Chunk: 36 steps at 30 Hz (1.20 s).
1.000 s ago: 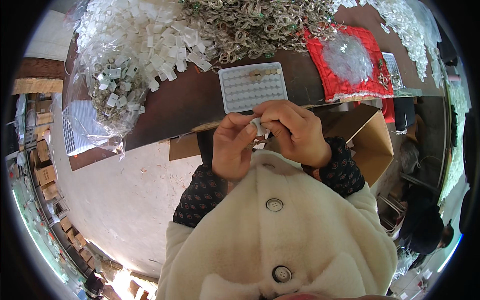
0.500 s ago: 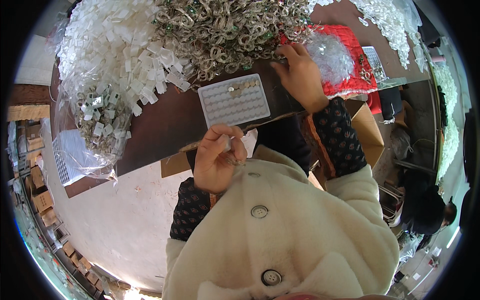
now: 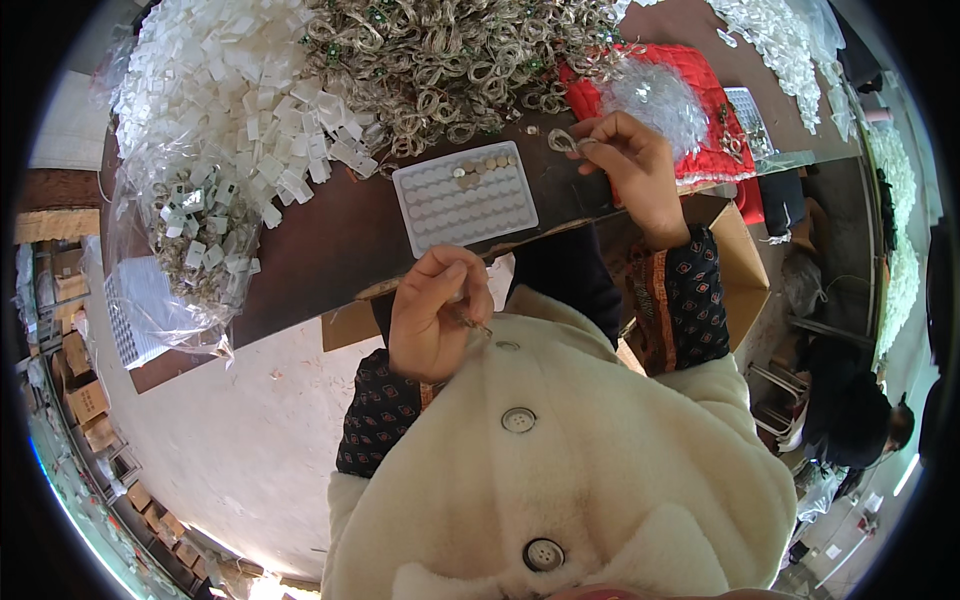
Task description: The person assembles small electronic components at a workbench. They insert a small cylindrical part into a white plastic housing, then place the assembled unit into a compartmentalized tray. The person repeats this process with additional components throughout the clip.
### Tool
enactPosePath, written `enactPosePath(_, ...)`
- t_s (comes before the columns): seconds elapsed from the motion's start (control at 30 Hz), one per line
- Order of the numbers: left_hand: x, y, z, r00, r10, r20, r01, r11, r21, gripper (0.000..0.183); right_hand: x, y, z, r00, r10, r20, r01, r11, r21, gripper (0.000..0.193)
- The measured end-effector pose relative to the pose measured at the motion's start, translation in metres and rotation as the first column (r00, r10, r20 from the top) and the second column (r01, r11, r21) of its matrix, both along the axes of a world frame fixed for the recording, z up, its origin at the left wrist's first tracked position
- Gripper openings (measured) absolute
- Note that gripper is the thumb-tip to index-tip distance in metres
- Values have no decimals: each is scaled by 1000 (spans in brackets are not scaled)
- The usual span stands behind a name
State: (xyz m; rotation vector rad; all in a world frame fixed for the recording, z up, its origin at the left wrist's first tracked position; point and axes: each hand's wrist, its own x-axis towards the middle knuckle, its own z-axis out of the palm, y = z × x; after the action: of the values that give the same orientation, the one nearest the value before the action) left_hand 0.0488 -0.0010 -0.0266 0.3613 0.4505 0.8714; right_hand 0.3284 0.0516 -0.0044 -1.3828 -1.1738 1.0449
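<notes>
My right hand is raised over the table edge, thumb and fingers pinching a small coil of thin silvery wire. Close to my chest, my left hand is closed, and a bit of thin wire pokes out by its fingertips; the rest of what it grips is hidden. Between the hands lies a white plastic tray with rows of round pockets. A few round, flat coin cells sit in its upper right pockets. One loose disc rests on the table near the coil.
A large heap of wire coils fills the back of the brown table. Translucent plastic tabs are piled at left, above a clear bag. A red cloth bears clear plastic bits. An open cardboard box stands below right.
My right hand has drawn back from the wire heap toward the right, now with a coil in its fingers. My left hand has turned slightly, hiding the pale piece seen earlier.
</notes>
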Motion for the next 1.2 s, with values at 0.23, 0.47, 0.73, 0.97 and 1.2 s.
enactPosePath(0.23, 8, 1, 12, 986, 53, -160, -48, 998, 30, 29, -20, -31, 17, 892, 140, -430, -190, 979, -76, 2)
enactPosePath(0.47, 10, -2, 22, 939, 279, -201, -242, 951, 191, 32, -57, -50, 35, 784, 288, -550, -396, 914, -85, 6)
enactPosePath(0.73, 6, -10, 24, 918, 291, -271, -255, 954, 160, 15, -93, -56, 39, 820, 66, 569, -400, 778, 485, 35)
enactPosePath(0.97, -3, -8, 25, 924, 245, -293, -204, 965, 163, 11, -103, -54, 34, 789, 93, 608, -444, 770, 459, 28)
enactPosePath(1.2, 6, -4, 31, 867, 333, -371, -296, 943, 156, 13, -116, -51, 30, 822, 23, 570, -348, 811, 469, 26)
